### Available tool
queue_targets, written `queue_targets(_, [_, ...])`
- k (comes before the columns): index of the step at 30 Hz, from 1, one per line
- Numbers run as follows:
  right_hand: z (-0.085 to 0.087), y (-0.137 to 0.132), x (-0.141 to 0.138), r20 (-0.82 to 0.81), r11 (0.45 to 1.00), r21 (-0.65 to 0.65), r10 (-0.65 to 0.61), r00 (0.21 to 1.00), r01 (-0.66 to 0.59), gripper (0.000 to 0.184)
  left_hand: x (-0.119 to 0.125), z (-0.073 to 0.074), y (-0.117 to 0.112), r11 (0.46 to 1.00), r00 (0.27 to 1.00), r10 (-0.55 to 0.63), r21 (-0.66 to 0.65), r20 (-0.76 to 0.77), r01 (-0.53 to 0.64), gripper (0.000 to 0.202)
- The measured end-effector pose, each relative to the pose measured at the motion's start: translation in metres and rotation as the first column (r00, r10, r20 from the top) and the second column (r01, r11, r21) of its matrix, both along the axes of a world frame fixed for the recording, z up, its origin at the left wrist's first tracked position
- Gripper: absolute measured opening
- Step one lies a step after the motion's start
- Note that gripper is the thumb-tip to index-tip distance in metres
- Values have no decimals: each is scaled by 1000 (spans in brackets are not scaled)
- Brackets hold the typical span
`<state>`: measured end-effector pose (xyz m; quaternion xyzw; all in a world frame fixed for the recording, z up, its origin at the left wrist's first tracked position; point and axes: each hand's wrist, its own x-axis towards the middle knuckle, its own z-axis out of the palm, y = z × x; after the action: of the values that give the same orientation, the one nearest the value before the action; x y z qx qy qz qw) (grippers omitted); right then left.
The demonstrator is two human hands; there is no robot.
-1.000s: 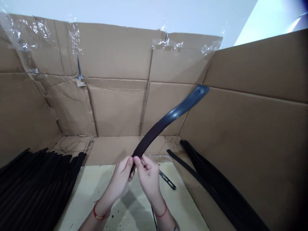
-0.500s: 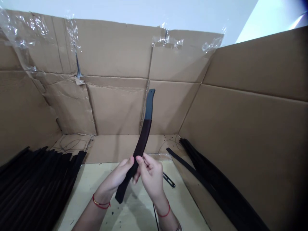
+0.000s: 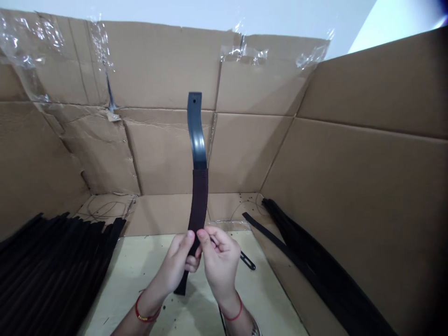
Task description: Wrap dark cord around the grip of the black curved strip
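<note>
A long, gently curved dark strip stands upright in front of me, its bare grey-blue plastic end (image 3: 198,135) pointing up and pierced by a small hole. Below that, a dark maroon-black fabric sleeve (image 3: 199,198) covers the strip. My left hand (image 3: 177,261) grips the sleeve low down from the left, thumb on its front. From the right, my right hand (image 3: 220,261) pinches the sleeve's edge, its thumb beside the left one. The lower end of the sleeve (image 3: 181,285) hangs below the hands. Some fingers are hidden behind the strip.
Dark strips (image 3: 63,270) lie piled at left. More long black strips (image 3: 315,275) lie along the right side. A black slotted piece (image 3: 248,261) rests on the pale tabletop (image 3: 140,261) behind my right hand. Taped cardboard walls (image 3: 157,70) enclose the area.
The strip has swung more upright, its top end moving left and up, and its broad face now turns toward me. Both hands keep hold of the sleeve.
</note>
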<state>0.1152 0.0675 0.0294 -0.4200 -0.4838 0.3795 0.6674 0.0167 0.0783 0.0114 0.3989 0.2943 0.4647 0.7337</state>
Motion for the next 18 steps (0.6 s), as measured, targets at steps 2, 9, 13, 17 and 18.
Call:
queue_targets(2, [0, -1, 1, -19, 1000, 4, -21, 1000, 21, 28, 3, -2, -2, 1000, 1000, -19, -7, 1, 19, 61])
queue_targets(9, [0, -2, 6, -65, 998, -11, 65, 996, -65, 34, 1, 0, 0, 990, 993, -110, -81, 40, 113, 66])
queue_targets(13, [3, 4, 13, -68, 979, -21, 200, 977, -202, 39, -1, 5, -5, 990, 992, -107, -83, 69, 113, 66])
queue_targets(17, [6, 8, 27, -32, 909, -31, 414, 910, -415, 49, -3, 6, -10, 951, 953, -286, -90, 105, 295, 68])
queue_targets(18, [6, 9, 30, -20, 882, -38, 469, 883, -469, 51, -4, 6, -10, 930, 933, -344, -96, 106, 354, 69])
